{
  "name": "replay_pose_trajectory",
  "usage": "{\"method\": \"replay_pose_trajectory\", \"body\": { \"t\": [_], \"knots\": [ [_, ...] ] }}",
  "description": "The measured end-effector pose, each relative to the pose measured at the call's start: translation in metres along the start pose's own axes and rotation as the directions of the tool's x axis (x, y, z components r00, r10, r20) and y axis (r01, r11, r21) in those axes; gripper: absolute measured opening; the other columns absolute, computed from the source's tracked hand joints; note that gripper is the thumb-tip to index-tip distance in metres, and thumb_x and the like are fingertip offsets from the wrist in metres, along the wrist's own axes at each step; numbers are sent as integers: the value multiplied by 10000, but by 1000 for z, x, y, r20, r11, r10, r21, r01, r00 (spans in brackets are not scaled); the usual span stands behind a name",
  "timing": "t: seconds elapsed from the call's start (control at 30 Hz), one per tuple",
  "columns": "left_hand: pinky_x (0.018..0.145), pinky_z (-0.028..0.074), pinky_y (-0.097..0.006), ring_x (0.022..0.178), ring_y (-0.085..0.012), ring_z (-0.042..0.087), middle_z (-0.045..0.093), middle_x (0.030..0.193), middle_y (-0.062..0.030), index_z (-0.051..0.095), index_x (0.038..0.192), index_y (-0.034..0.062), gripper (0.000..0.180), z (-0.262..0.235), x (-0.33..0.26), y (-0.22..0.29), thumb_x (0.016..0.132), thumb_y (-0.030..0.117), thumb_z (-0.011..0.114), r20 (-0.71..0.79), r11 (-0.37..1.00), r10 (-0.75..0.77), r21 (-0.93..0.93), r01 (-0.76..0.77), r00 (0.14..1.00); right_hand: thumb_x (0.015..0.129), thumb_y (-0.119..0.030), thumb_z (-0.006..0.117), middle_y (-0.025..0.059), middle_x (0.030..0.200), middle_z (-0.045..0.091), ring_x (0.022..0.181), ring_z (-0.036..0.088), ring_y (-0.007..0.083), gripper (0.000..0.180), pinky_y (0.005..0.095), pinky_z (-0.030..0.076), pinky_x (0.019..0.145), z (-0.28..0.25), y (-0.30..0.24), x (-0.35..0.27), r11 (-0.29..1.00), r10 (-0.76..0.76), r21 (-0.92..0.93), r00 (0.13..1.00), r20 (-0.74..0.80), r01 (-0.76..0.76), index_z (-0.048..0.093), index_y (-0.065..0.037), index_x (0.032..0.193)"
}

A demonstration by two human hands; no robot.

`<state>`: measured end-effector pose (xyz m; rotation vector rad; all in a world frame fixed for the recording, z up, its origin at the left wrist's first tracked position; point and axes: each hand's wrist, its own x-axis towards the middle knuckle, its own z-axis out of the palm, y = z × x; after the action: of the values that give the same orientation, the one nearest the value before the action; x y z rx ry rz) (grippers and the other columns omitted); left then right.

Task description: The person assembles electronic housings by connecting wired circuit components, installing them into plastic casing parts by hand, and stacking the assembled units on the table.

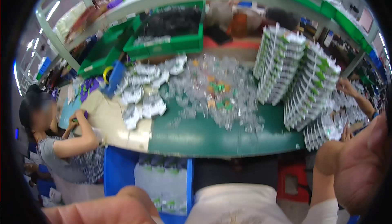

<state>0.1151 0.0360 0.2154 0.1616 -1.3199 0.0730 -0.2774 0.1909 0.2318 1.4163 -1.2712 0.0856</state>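
Note:
My left hand (pixel 108 209) shows large at the lower left edge, close to the camera, with its fingers cut off by the picture's rim. At the right edge my right hand (pixel 361 164) is raised close to the camera; its fingers also run out of view. Neither hand visibly holds anything or touches the table things. A heap of small clear plastic pieces (pixel 204 81), with orange and green bits among them, lies on the green tabletop (pixel 196 138). Tall leaning stacks of white and green cards (pixel 312 87) stand to its right.
Loose white cards (pixel 153 105) lie left of the heap. Green trays (pixel 163 46) stand behind, below a shelf rail. A blue bin (pixel 188 183) with packed cards sits under the table's front edge. A co-worker (pixel 67 138) sits at left; another person's arm (pixel 359 99) reaches in at right.

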Motion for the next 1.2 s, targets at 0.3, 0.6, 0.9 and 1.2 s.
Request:
{"method": "replay_pose_trajectory", "body": {
  "t": [0.3,0.6,0.9,1.2],
  "knots": [
    [676,419,-352,822,-194,530,555,1028,-33,564,1178,88,384,-12,-27,-23,854,226,719,-44,997,-57,45,59,997,875,-257,560,82,879,607,727,580,203,196,297,432,613,36,-38,-8,903,99,424,994,-50,-69,557,-64,908],
    [650,417,-341,797,-184,526,556,1009,-14,578,1155,98,356,2,-25,-41,849,188,735,-95,991,-113,62,119,989,895,-213,600,104,910,618,774,585,216,219,311,468,687,68,-74,50,646,218,750,976,-6,-140,585,-20,996],
    [670,483,-363,789,-252,553,536,1046,-95,508,1143,68,470,9,-65,-74,778,116,801,68,974,-202,121,193,977,830,38,659,137,907,663,788,628,232,153,317,507,650,109,-166,139,182,491,983,866,-92,1,669,9,980],
    [750,527,-351,869,-312,644,643,1034,-176,615,1075,-7,379,-21,-135,-72,733,-56,770,480,756,-653,364,544,586,816,-180,646,172,893,695,805,672,368,173,475,525,734,320,-291,188,244,161,833,868,470,-497,736,-55,896]
  ]
}}
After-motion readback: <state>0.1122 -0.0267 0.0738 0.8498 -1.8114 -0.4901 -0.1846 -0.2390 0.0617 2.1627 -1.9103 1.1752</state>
